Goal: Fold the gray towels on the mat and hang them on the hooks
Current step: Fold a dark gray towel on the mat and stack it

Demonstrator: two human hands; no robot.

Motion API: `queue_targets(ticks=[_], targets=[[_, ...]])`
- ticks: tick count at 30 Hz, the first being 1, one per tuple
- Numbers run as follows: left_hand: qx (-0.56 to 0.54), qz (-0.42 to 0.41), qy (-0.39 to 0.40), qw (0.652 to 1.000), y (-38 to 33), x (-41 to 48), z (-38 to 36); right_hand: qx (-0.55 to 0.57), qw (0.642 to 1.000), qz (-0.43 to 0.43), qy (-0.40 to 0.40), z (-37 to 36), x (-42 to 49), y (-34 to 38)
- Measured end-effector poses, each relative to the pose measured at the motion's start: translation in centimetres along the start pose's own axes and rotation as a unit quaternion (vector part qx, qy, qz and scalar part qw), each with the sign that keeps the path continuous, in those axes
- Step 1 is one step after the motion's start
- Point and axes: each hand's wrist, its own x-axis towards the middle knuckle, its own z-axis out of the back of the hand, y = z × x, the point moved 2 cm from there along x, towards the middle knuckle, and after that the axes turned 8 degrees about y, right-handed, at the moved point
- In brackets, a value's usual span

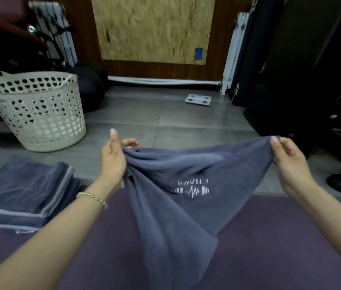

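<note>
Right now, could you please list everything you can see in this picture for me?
held towel: one, gray, white logo, between both hands.
folded towels: one stack, gray, mat's left side.
mat: one, purple, under the towels.
basket: one, cream, floor at left.
scale: one, white, floor near wall.
board: one, light wood, far wall.
bracelet: one, beaded, left wrist.
left hand: one, grips towel's bunched end.
right hand: one, pinches towel's corner.
</note>
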Motion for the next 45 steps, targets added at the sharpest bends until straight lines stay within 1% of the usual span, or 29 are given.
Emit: queue_targets(ticks=[3,5,7,9,12,13,15,16,18,19,20,21,23,24,25,26,28,30,31,32,33,34,37,39,40,41,42,44,45], targets=[[0.106,-0.052,-0.038,0.992,-1.6,1.2,0.9,-0.031,0.999,-0.006,-0.041,3.0,1.7,1.6],[0.187,-0.101,-0.023,0.977,-2.8,1.5,0.7,-0.069,0.997,-0.004,-0.047,3.7,2.3,2.3],[0.237,-0.136,0.006,0.962,-4.1,2.1,0.2,-0.144,0.988,-0.022,-0.044,3.6,2.9,2.9],[0.259,-0.134,0.041,0.956,-5.3,2.5,-0.1,-0.2,0.977,-0.068,-0.002,3.4,3.4,3.3],[0.262,-0.098,0.123,0.952,-5.7,3.2,0.4,-0.152,0.966,-0.169,0.126,2.4,3.1,4.4],[0.276,-0.091,0.156,0.944,-5.9,3.4,0.7,-0.176,0.952,-0.171,0.181,2.2,2.8,5.0],[0.331,-0.111,0.207,0.914,-6.5,3.6,1.2,-0.293,0.906,-0.153,0.263,2.0,2.2,6.0],[0.353,-0.123,0.225,0.9,-6.7,3.6,1.3,-0.353,0.873,-0.155,0.298,2.1,1.8,6.2],[0.388,-0.106,0.254,0.88,-7.2,3.1,1.5,-0.422,0.807,-0.187,0.367,2.1,1.0,6.0],[0.408,-0.091,0.281,0.864,-7.2,2.7,1.5,-0.439,0.787,-0.195,0.386,2.3,0.7,5.8],[0.434,-0.075,0.323,0.838,-7.1,2.1,1.5,-0.442,0.787,-0.194,0.384,2.4,0.5,5.6],[0.456,-0.056,0.373,0.807,-7.1,1.2,1.5,-0.424,0.807,-0.191,0.364,2.6,0.4,5.4],[0.466,0.016,0.464,0.753,-7.2,-0.8,1.5,-0.346,0.857,-0.203,0.323,3.1,0.1,5.0],[0.462,0.058,0.507,0.726,-7.1,-1.8,1.4,-0.304,0.871,-0.221,0.316,3.2,0.0,4.8],[0.462,0.097,0.545,0.693,-6.9,-2.6,1.2,-0.27,0.875,-0.245,0.319,3.3,-0.3,4.7],[0.469,0.127,0.574,0.659,-6.6,-3.0,1.0,-0.244,0.871,-0.271,0.33,3.2,-0.7,4.7],[0.473,0.178,0.607,0.613,-6.7,-3.7,0.8,-0.203,0.853,-0.32,0.36,2.9,-1.4,4.6],[0.449,0.236,0.628,0.59,-7.0,-4.0,0.9,-0.165,0.837,-0.361,0.377,2.9,-2.1,4.8],[0.418,0.265,0.641,0.586,-7.2,-4.2,1.1,-0.143,0.832,-0.379,0.38,3.1,-2.4,4.9],[0.385,0.285,0.654,0.585,-7.5,-4.4,1.5,-0.118,0.83,-0.39,0.381,3.3,-2.7,5.1],[0.349,0.3,0.66,0.594,-8.0,-4.6,2.0,-0.087,0.83,-0.396,0.383,3.7,-2.9,5.2],[0.312,0.309,0.653,0.617,-8.3,-4.5,2.5,-0.052,0.831,-0.4,0.382,4.1,-2.9,5.3],[0.194,0.311,0.572,0.734,-8.6,-4.1,3.6,0.047,0.825,-0.416,0.379,4.7,-3.0,4.9],[0.158,0.302,0.515,0.787,-8.1,-3.7,3.8,0.082,0.825,-0.419,0.37,4.3,-3.0,3.8],[0.179,0.296,0.479,0.807,-7.2,-3.3,3.8,0.089,0.827,-0.42,0.363,4.1,-3.0,2.9],[0.219,0.302,0.436,0.819,-6.1,-3.1,3.7,0.084,0.83,-0.421,0.357,3.7,-3.1,1.7],[0.255,0.313,0.403,0.821,-4.5,-2.8,3.7,0.065,0.833,-0.423,0.35,3.4,-3.3,0.3],[0.269,0.336,0.377,0.82,-1.0,-2.9,3.5,-0.004,0.836,-0.438,0.33,2.9,-4.1,-3.0],[0.256,0.337,0.357,0.833,1.0,-2.9,3.5,-0.046,0.836,-0.445,0.318,2.9,-4.7,-4.7]])
